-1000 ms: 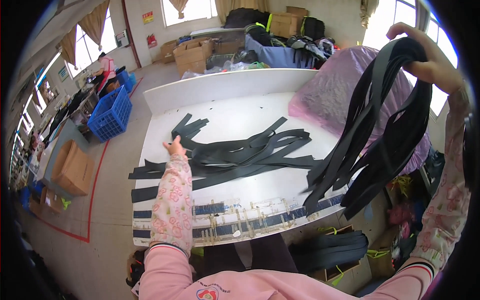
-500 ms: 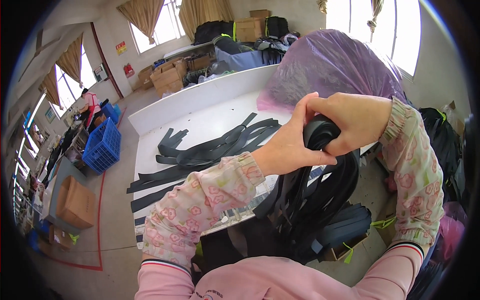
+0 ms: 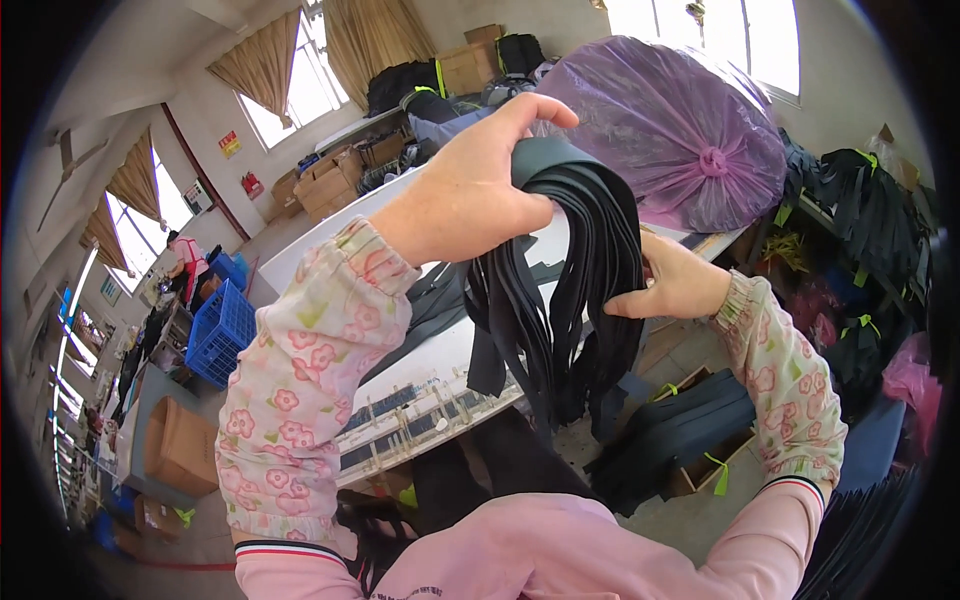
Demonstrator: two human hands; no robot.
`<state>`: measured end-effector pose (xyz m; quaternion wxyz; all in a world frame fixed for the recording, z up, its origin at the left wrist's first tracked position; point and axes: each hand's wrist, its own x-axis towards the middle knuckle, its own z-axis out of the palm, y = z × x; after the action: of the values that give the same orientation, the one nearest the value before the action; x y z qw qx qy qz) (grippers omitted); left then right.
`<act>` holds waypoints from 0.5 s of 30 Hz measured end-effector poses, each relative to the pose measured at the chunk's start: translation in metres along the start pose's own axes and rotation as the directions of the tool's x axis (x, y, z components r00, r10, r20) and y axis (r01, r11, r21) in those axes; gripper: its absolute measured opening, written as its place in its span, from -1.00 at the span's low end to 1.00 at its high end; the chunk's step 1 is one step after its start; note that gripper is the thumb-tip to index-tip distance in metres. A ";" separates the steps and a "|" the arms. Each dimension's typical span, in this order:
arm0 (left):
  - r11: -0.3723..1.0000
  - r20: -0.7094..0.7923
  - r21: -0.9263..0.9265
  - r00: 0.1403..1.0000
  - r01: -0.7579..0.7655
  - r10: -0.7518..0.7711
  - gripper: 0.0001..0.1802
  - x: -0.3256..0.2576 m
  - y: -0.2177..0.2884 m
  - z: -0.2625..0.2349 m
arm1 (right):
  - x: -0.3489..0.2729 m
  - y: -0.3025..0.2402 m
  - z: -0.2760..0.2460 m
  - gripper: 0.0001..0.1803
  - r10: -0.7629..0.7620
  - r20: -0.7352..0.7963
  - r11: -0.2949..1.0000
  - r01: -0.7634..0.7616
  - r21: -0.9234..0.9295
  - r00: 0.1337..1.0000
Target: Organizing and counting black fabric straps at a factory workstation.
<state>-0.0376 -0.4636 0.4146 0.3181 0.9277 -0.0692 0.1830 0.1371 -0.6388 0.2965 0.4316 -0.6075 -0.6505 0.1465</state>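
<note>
A thick bundle of black webbing straps (image 3: 585, 200) hangs folded over in front of me, its loose ends dangling below the table's edge. My left hand (image 3: 465, 190) grips the bundle's upper left at the fold, thumb in under the loop and index finger stretched above it. On the other side, lower down, my right hand (image 3: 675, 280) holds the hanging straps, its thumb in front and its fingers mostly hidden behind them. More loose dark straps (image 3: 425, 310) lie on the white table (image 3: 340, 235) behind my left arm.
A big purple plastic bag (image 3: 670, 130) rests at the table's far right. Below on the right, a carton (image 3: 700, 480) holds dark straps, with more hanging straps (image 3: 865, 205) beyond. Off to the left stand a blue crate (image 3: 222, 335), a brown box (image 3: 180, 445) and another person (image 3: 187, 265).
My hands have come apart from the top of the bundle: the left stays at the fold, the right has slid down its right side. The bundle is opened wider, and the view has shifted right.
</note>
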 end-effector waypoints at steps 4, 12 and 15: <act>0.993 0.075 0.114 0.997 -0.004 -0.005 -0.39 -0.004 -0.008 0.003 | -0.018 -0.011 -0.039 -0.43 -0.131 -0.238 0.943 0.048 -0.328 0.962; 0.987 0.105 0.135 0.989 0.089 -0.104 -0.47 0.006 0.003 0.012 | -0.043 0.011 -0.032 -0.19 0.100 0.242 0.990 -0.073 -0.118 0.965; 0.985 0.086 0.170 0.996 0.013 -0.028 -0.47 0.011 0.002 0.025 | -0.039 0.009 -0.031 0.19 -0.096 -0.085 0.980 0.109 0.167 0.992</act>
<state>-0.0206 -0.4808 0.4013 0.2367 0.9592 -0.0579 0.1436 0.1618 -0.6832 0.2932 0.5139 -0.5391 -0.6488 0.1561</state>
